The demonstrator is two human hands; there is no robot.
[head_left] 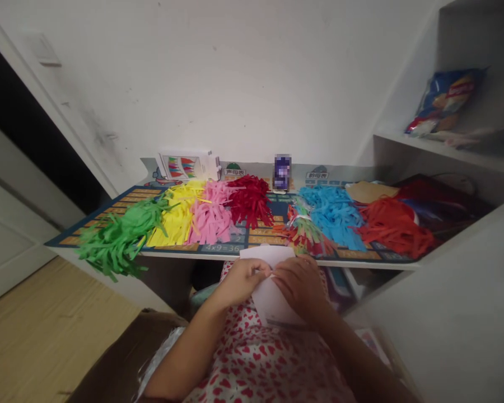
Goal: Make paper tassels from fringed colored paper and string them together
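Observation:
Above my lap is a sheet of white paper (273, 304), close to the desk's front edge. My left hand (246, 280) pinches it from the left, thumb and fingers closed near its middle. From the other side my right hand (299, 282) lies over the paper with its fingers closed on it, and the two sets of fingertips nearly meet. Whatever else may be between the fingertips is too small to tell. Just beyond the hands, a clear-wrapped bundle of multicoloured strips (304, 226) rests on the desk.
Fringed paper bunches lie along the desk: green (124, 232), yellow (178, 212), pink (213, 215), dark red (250, 201), blue (334, 212) and orange-red (397, 226). A phone (281, 173) stands against the wall, right of a white box (189, 166). Shelves with a snack bag (447, 101) rise at right.

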